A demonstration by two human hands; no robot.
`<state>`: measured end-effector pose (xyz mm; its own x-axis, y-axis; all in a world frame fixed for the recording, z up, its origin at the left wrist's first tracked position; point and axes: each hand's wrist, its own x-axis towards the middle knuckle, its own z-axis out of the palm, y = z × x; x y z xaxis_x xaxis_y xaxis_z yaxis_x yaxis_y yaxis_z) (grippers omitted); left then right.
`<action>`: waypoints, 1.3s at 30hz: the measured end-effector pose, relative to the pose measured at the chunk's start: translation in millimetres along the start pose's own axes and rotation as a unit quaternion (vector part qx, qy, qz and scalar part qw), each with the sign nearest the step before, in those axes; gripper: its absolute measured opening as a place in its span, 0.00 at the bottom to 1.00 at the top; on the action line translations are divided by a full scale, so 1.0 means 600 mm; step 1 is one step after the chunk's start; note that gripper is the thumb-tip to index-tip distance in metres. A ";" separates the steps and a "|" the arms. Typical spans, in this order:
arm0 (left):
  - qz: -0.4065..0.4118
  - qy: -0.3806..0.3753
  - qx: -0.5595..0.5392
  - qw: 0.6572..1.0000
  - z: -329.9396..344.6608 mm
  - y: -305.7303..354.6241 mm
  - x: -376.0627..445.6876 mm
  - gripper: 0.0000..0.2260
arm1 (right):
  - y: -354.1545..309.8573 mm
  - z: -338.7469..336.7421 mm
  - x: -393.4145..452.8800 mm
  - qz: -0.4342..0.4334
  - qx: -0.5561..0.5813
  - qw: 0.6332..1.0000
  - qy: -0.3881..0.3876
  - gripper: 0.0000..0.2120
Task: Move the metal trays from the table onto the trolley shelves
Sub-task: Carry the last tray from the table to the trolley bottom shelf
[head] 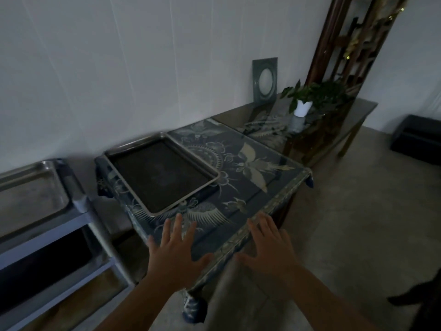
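Both my hands hover spread and empty over the table's point(253, 187) near edge, left hand point(177, 252) just short of the metal tray point(162, 173), right hand point(269, 249) beside it. That tray, dark inside with a pale rim, lies flat on the table's far-left part. Left of the table, the trolley point(78, 211) is cut off; dimness blurs its lower shelves.

- Dim room; pale panelled wall point(119, 68) at the far side.
- Grey concrete floor point(358, 223) on the right.
- Dark carved wooden shelf unit point(346, 44) far right.
- White-potted green plant point(302, 107) on a long brown side table point(365, 108).
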<state>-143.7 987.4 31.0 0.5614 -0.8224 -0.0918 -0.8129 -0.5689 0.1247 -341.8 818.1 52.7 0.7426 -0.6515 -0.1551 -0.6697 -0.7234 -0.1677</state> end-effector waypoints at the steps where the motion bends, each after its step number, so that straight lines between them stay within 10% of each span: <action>1: -0.003 0.004 0.002 1.000 -0.002 0.004 0.015 0.49 | 0.007 -0.005 0.015 -0.004 0.003 1.000 -0.001 0.55; 19: -0.142 0.008 -0.030 0.989 0.014 -0.071 0.320 0.50 | 0.012 -0.023 0.454 -0.131 -0.059 0.988 -0.064 0.54; 39: -0.421 -0.042 -0.108 0.900 0.104 -0.161 0.466 0.45 | -0.022 0.074 0.902 -0.339 -0.165 0.917 -0.131 0.50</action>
<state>82.3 812.9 -68.3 0.9428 -0.1013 -0.3177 -0.0503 -0.9851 0.1647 68.9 484.9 -72.1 0.9326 0.0200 -0.3602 0.0156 -0.9998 -0.0152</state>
